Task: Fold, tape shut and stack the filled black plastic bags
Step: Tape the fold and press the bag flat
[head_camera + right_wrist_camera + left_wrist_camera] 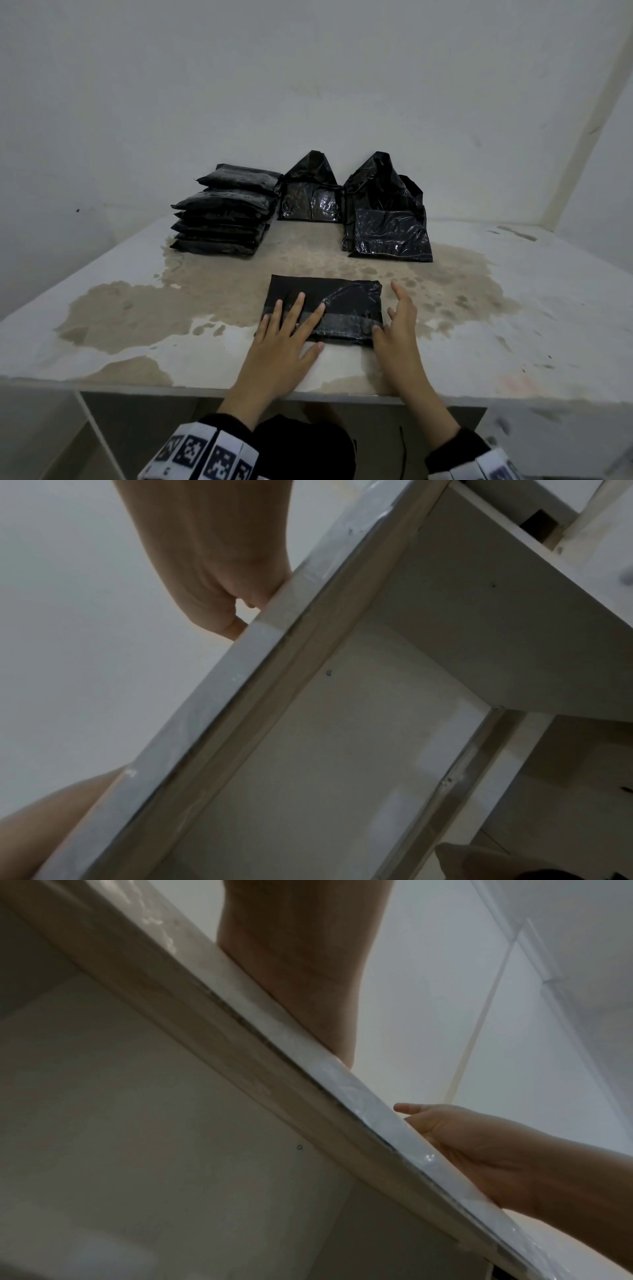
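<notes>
A folded black bag [346, 298] lies flat near the table's front edge, with a strip of clear tape [346, 320] across its near part. My left hand [289, 329] lies flat on the bag's left half, fingers straight and spread. My right hand [399, 318] stands at the bag's right edge, fingers straight, thumb by the tape's end. A stack of taped black bags [222, 212] sits at the back left. Both wrist views look up from below the table edge [342, 1085]; the bag is hidden there.
Two groups of unfolded filled black bags stand at the back, one [311, 192] in the middle and one [387, 212] to the right. The worn white table [137, 325] has brown patches. A pale wall rises close behind.
</notes>
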